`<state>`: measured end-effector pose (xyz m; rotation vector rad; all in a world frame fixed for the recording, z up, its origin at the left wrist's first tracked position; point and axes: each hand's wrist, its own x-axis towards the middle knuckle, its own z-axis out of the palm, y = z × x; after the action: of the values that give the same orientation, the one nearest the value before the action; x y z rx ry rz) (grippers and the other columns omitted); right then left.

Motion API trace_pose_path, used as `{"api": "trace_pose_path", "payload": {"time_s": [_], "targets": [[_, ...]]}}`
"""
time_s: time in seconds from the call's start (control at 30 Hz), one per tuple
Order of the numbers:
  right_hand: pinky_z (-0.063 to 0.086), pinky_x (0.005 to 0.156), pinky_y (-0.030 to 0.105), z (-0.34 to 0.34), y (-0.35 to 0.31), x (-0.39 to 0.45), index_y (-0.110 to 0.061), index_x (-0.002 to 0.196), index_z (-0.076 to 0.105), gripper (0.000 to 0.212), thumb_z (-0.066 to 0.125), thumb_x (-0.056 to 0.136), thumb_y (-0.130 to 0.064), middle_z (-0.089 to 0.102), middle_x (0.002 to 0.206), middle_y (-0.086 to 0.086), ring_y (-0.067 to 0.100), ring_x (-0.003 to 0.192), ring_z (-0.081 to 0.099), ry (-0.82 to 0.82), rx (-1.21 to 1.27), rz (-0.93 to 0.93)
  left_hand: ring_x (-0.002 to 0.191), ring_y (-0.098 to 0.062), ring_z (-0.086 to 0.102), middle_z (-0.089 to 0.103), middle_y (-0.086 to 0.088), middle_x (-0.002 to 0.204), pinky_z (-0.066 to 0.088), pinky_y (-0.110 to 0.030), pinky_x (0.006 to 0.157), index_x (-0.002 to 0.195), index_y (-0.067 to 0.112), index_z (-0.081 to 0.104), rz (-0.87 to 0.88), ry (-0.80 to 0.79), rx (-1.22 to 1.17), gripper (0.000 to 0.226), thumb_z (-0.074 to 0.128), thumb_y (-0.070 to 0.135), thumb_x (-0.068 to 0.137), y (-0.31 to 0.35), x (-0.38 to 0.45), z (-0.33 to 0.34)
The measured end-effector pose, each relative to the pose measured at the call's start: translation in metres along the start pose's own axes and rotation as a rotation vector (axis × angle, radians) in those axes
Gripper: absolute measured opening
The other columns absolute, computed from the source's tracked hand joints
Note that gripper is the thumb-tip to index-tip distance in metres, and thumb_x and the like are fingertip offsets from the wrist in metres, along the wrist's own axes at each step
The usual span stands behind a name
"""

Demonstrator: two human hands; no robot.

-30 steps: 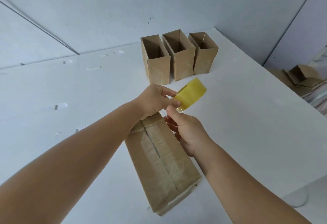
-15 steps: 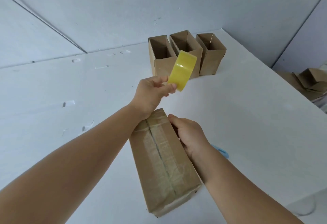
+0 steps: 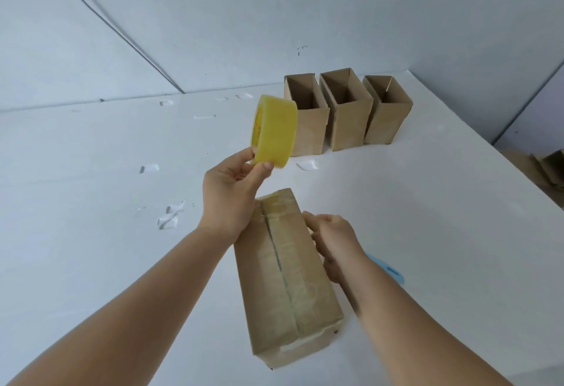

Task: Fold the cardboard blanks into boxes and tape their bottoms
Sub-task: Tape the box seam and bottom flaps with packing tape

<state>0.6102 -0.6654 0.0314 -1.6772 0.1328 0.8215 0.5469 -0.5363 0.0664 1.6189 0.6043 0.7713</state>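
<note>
Holding a yellow tape roll (image 3: 274,131) up above the white table (image 3: 91,202), the left hand (image 3: 232,193) pinches the roll's lower edge between thumb and fingertips — the roll stands on edge, clear of the surface and in front of the leftmost of the standing boxes. Below and just right of that wrist, one cardboard box (image 3: 287,282) lies upended with its taped bottom facing up, clear tape running along the centre seam. The right hand (image 3: 332,242) grips this box's right side near the far end, fingers curled against the wall. Three open boxes (image 3: 345,117) stand upright in a row at the far side of the table, side by side and touching or nearly so. One blue object (image 3: 389,268) shows partly behind the right forearm — what it is cannot be told. At the far right edge more cardboard (image 3: 549,166) lies below the table.
</note>
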Motion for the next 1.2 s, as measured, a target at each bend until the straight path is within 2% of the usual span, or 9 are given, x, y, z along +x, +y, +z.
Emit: {"api": "trace_pose_path", "payload": {"time_s": [0.1,0.17,0.3,0.53,0.83,0.97,1.03,1.1,1.2], "targets": [[0.047,0.083,0.027,-0.007,-0.004,-0.007,-0.022,0.107,0.061,0.019,0.047,0.096,-0.028,0.062,0.101,-0.008,0.010,0.091,0.058,0.032,-0.051,-0.259,0.073,-0.004,0.064,0.069,0.005,0.072,0.051,-0.016,0.080,0.106,0.020,0.073,0.015,0.036,-0.051,0.022,0.070,0.014,0.085,0.006,-0.007,-0.007],[0.040,0.100,0.024,-0.012,-0.008,-0.018,-0.030,0.130,0.053,0.034,0.039,0.100,-0.033,0.055,0.126,-0.017,0.003,0.118,0.050,-0.086,-0.127,-0.395,0.073,-0.004,0.063,0.068,0.008,0.069,0.049,-0.012,0.076,0.102,0.022,0.073,-0.011,0.079,-0.109,0.019,0.069,0.013,0.085,0.009,-0.015,-0.016],[0.024,0.113,0.023,-0.016,-0.002,-0.031,-0.038,0.148,0.027,0.048,0.036,0.101,-0.039,0.034,0.145,-0.027,-0.007,0.133,0.031,-0.381,-0.264,-0.417,0.069,-0.003,0.062,0.066,0.009,0.066,0.047,-0.009,0.065,0.097,0.023,0.073,-0.112,0.112,-0.239,0.016,0.066,0.013,0.087,0.007,-0.042,-0.025],[0.034,0.112,0.035,-0.004,-0.002,-0.017,-0.042,0.147,0.025,0.051,0.041,0.099,-0.042,0.038,0.145,-0.021,0.002,0.131,0.041,-0.401,-0.201,-0.332,0.068,-0.011,0.061,0.068,0.001,0.073,0.052,-0.022,0.068,0.095,0.021,0.074,-0.156,0.070,-0.315,0.015,0.062,0.013,0.090,0.006,-0.044,-0.010],[0.037,0.072,0.011,0.017,-0.045,0.016,-0.036,0.151,0.018,0.051,0.032,0.102,-0.042,0.035,0.148,-0.011,0.000,0.111,0.037,-0.282,-0.285,-0.366,0.059,-0.001,0.059,0.066,0.012,0.062,0.047,-0.014,0.062,0.102,0.019,0.072,-0.107,0.038,-0.208,0.018,0.063,0.009,0.090,-0.001,0.025,0.004],[0.032,0.098,0.021,0.017,-0.055,0.024,-0.034,0.151,0.020,0.057,0.032,0.098,-0.053,0.033,0.146,-0.016,0.005,0.133,0.033,-0.276,-0.299,-0.438,0.077,-0.010,0.065,0.070,-0.001,0.079,0.052,-0.029,0.083,0.108,0.017,0.072,-0.049,-0.002,-0.155,0.022,0.066,0.013,0.088,0.001,0.035,0.001],[0.031,0.100,0.029,0.013,-0.065,0.027,-0.031,0.147,0.026,0.055,0.033,0.097,-0.053,0.040,0.129,-0.019,0.006,0.125,0.039,-0.246,-0.273,-0.521,0.087,-0.017,0.066,0.072,-0.009,0.089,0.049,-0.036,0.094,0.111,0.017,0.071,0.030,-0.056,-0.106,0.024,0.067,0.016,0.088,0.008,0.035,-0.006],[0.033,0.092,0.027,0.006,-0.079,0.028,-0.025,0.138,0.037,0.051,0.039,0.095,-0.053,0.051,0.110,-0.011,0.009,0.115,0.048,-0.266,-0.160,-0.579,0.088,-0.017,0.065,0.071,-0.010,0.089,0.048,-0.034,0.095,0.112,0.015,0.071,0.073,-0.161,-0.115,0.023,0.065,0.014,0.090,0.017,0.033,-0.014],[0.044,0.100,0.031,-0.008,-0.095,0.029,-0.023,0.138,0.041,0.072,0.058,0.080,-0.062,0.057,0.125,0.005,0.016,0.126,0.050,-0.443,0.063,-0.643,0.087,-0.014,0.066,0.071,-0.015,0.092,0.049,-0.023,0.093,0.114,0.011,0.068,0.032,-0.375,-0.124,0.024,0.060,0.010,0.092,0.033,0.023,-0.022]]}}
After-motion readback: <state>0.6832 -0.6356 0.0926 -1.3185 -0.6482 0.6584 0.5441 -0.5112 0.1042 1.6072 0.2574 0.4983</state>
